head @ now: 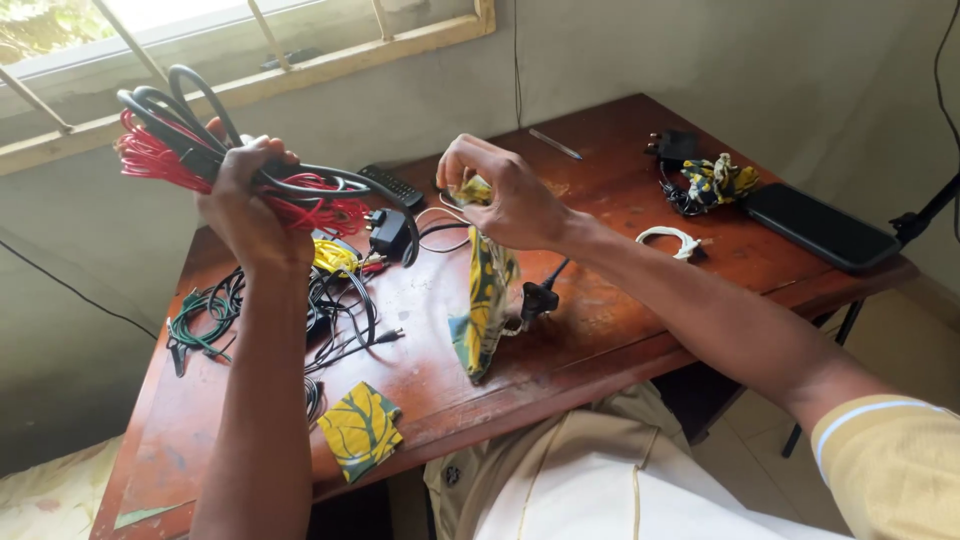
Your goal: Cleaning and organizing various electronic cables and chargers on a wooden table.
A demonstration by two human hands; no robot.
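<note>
My left hand point(245, 190) is raised above the wooden table point(600, 200) and grips a coiled bundle of red and black cables point(165, 135). From the bundle a black cord runs down to a black plug adapter point(388, 232). My right hand point(500, 195) pinches the top of a yellow and green patterned cloth strip point(482, 300), which hangs down to the table. A black plug point(538, 298) on a cord lies just right of the strip.
A tangle of green, yellow and black cables point(260, 300) covers the table's left side. A patterned cloth piece point(360, 428) lies near the front edge. A remote point(392, 186), a white cable point(670, 238), a cloth-tied black cable bundle point(705, 182), a dark tablet point(820, 226) and a pen point(556, 144) lie further back.
</note>
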